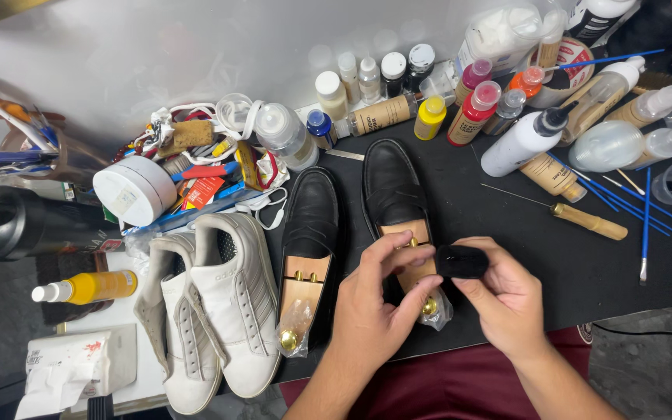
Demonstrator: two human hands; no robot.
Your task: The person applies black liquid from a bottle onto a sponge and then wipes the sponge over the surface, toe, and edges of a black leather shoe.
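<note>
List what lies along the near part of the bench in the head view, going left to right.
Yellow squeeze bottle → white sneakers → left black loafer → left hand → black sponge → right hand → wooden-handled awl

Both hands on black loafer

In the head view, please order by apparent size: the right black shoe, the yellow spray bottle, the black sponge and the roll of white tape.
1. right black shoe
2. roll of white tape
3. yellow spray bottle, close to the tape, so unsure
4. black sponge, in the right hand
</note>
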